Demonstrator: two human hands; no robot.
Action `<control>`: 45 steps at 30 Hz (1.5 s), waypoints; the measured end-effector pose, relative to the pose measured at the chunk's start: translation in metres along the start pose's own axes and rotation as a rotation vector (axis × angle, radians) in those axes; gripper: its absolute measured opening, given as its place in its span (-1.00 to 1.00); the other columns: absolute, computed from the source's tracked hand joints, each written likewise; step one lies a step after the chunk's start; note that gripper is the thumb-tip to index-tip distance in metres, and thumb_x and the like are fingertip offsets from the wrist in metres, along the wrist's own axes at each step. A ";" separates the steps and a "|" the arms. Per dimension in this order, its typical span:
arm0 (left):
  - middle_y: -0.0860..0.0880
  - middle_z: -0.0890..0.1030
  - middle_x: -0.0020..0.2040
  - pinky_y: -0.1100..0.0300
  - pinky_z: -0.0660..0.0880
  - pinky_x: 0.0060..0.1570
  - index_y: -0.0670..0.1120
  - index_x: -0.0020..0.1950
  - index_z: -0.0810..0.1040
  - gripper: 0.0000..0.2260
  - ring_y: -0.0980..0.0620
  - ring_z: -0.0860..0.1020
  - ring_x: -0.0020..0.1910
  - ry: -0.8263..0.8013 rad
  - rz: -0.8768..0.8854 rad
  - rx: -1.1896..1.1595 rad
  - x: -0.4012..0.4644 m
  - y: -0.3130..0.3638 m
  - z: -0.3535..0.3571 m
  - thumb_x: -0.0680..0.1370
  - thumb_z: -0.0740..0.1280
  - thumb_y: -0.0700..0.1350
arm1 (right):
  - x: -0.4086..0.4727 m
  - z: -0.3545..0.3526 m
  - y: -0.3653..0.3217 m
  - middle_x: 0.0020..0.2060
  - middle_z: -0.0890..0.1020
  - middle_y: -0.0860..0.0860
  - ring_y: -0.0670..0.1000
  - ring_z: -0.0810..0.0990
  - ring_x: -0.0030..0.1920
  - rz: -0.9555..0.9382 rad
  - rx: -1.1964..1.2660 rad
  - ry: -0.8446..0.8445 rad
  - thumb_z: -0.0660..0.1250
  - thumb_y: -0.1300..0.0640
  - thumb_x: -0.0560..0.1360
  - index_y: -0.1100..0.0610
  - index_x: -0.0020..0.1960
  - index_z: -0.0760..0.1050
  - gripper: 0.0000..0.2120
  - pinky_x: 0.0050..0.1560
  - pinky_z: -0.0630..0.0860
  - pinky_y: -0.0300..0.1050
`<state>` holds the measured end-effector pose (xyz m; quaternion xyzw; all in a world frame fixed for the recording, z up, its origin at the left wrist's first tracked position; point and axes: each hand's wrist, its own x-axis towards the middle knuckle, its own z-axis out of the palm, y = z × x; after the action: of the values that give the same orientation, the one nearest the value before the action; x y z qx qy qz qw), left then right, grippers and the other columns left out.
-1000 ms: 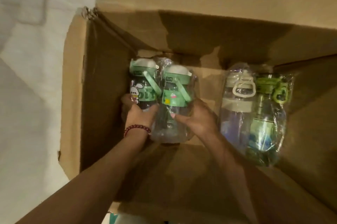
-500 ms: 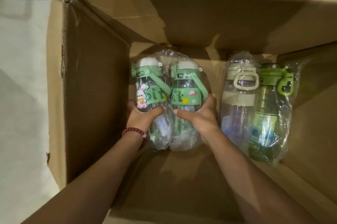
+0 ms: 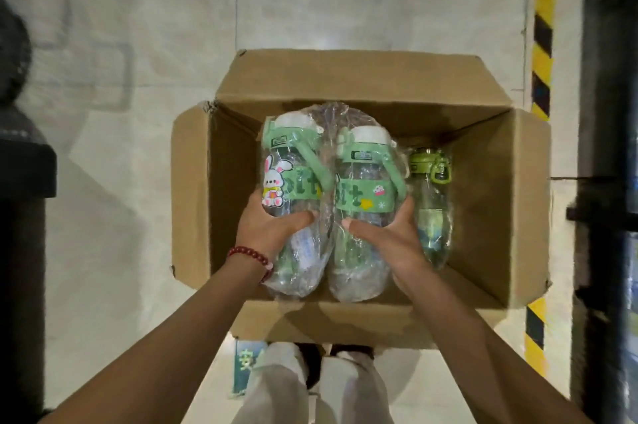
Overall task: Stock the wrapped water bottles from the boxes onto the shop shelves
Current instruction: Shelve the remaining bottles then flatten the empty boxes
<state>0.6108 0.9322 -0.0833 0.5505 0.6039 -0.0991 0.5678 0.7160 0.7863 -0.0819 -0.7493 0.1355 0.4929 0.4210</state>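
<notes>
Two plastic-wrapped clear bottles with green lids and straps are held side by side above an open cardboard box (image 3: 500,202). My left hand (image 3: 267,228), with a red bead bracelet at the wrist, grips the left bottle (image 3: 293,178), which carries a rabbit sticker. My right hand (image 3: 388,238) grips the right bottle (image 3: 366,188), which has a green band. A third wrapped bottle with a lime-green lid (image 3: 431,202) lies in the box at the right, partly hidden behind my right hand and bottle.
The box stands on a pale floor (image 3: 138,112) just ahead of my legs (image 3: 310,385). A yellow-and-black striped post (image 3: 543,26) and a dark shelf frame (image 3: 607,112) rise at the right. A dark object (image 3: 20,181) stands at the left edge.
Both hands have lifted the two green-lidded bottles up out of the box towards the camera. The view has pulled back, showing the whole box and floor. The white-lidded bottle is no longer visible.
</notes>
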 end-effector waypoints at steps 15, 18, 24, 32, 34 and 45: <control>-0.04 0.63 0.07 -0.01 0.53 0.10 0.12 0.13 0.44 -0.33 -0.05 0.60 0.08 -0.083 0.284 -0.159 -0.219 0.143 -0.078 0.06 0.58 -0.01 | -0.238 -0.065 -0.115 0.33 0.44 -0.01 0.09 0.46 0.30 -0.187 0.091 0.010 0.53 -0.20 -0.04 -0.12 0.49 0.02 0.21 0.25 0.44 0.24; -0.01 0.63 0.02 0.13 0.54 -0.02 0.15 0.03 0.43 -0.45 0.00 0.61 0.03 -0.073 0.329 -0.161 -0.265 0.159 -0.086 0.17 0.57 -0.18 | -0.283 -0.084 -0.130 0.39 0.38 0.00 0.12 0.40 0.34 -0.174 0.091 0.027 0.54 -0.18 -0.02 -0.08 0.51 0.00 0.22 0.29 0.39 0.24; -0.02 0.64 0.06 0.14 0.57 0.04 -0.06 0.26 0.47 -0.36 0.11 0.62 -0.01 -0.107 0.457 -0.120 -0.357 0.190 -0.099 0.21 0.58 -0.18 | -0.372 -0.126 -0.158 0.16 0.51 -0.12 -0.03 0.49 0.09 -0.319 0.152 0.009 0.54 0.18 0.32 -0.02 0.43 0.18 -0.19 0.15 0.50 0.02; -0.09 0.67 -0.05 0.11 0.58 -0.04 -0.18 0.11 0.54 -0.47 0.02 0.65 -0.07 -0.101 0.634 -0.113 -0.448 0.216 -0.117 0.17 0.52 -0.14 | -0.467 -0.162 -0.162 0.07 0.58 -0.03 -0.09 0.60 -0.03 -0.479 0.297 0.027 0.54 0.18 0.23 -0.02 0.33 0.30 -0.26 -0.18 0.57 -0.18; -0.05 0.67 -0.09 0.23 0.55 -0.13 -0.15 0.07 0.55 -0.52 0.07 0.65 -0.11 -0.118 0.691 -0.109 -0.464 0.219 -0.120 0.16 0.49 -0.14 | -0.483 -0.167 -0.154 0.05 0.60 -0.02 -0.08 0.64 -0.08 -0.513 0.383 0.024 0.50 0.19 0.22 0.00 0.29 0.35 -0.32 -0.31 0.55 -0.27; -0.07 0.65 -0.02 0.38 0.49 -0.32 -0.14 0.18 0.49 -0.38 0.08 0.63 -0.12 -0.371 0.769 -0.028 -0.493 0.222 -0.114 0.15 0.55 -0.11 | -0.538 -0.165 -0.099 0.06 0.67 -0.02 -0.01 0.64 0.08 -0.623 0.742 0.099 0.65 0.02 0.01 -0.03 0.32 0.38 -0.08 0.07 0.60 -0.04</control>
<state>0.5935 0.8283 0.4588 0.7008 0.2436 0.0308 0.6698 0.6237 0.6060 0.4522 -0.5762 0.0913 0.2255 0.7803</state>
